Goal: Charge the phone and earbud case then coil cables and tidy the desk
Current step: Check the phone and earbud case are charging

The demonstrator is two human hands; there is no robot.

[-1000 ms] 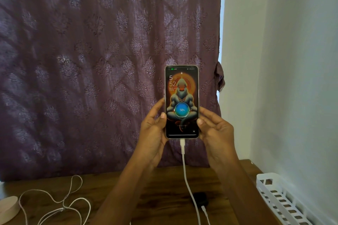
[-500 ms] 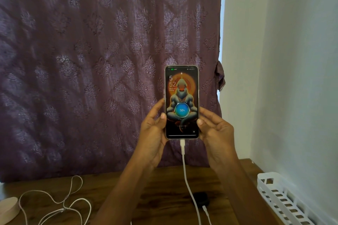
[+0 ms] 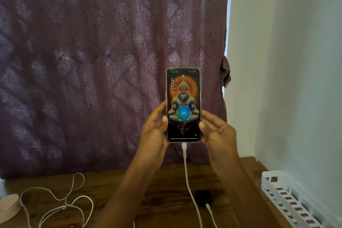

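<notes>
On the wooden counter (image 3: pixel 166 187), a black earbud case (image 3: pixel 203 196) lies at five o'clock of the phone, with a white plug (image 3: pixel 208 207) just beside its near edge. A loose white cable (image 3: pixel 55 199) sprawls at eight o'clock and a white slotted tray (image 3: pixel 288 198) sits at four. Above, the left hand (image 3: pixel 154 135) and right hand (image 3: pixel 218 135) hold the phone (image 3: pixel 183 105) upright between them. The fingers (image 3: pixel 164 118) pinch its lower side edges. Its screen is lit and reads 58%, and a charging cable (image 3: pixel 187 177) hangs from its bottom at six o'clock. A purple curtain (image 3: pixel 92 61) hangs behind.
</notes>
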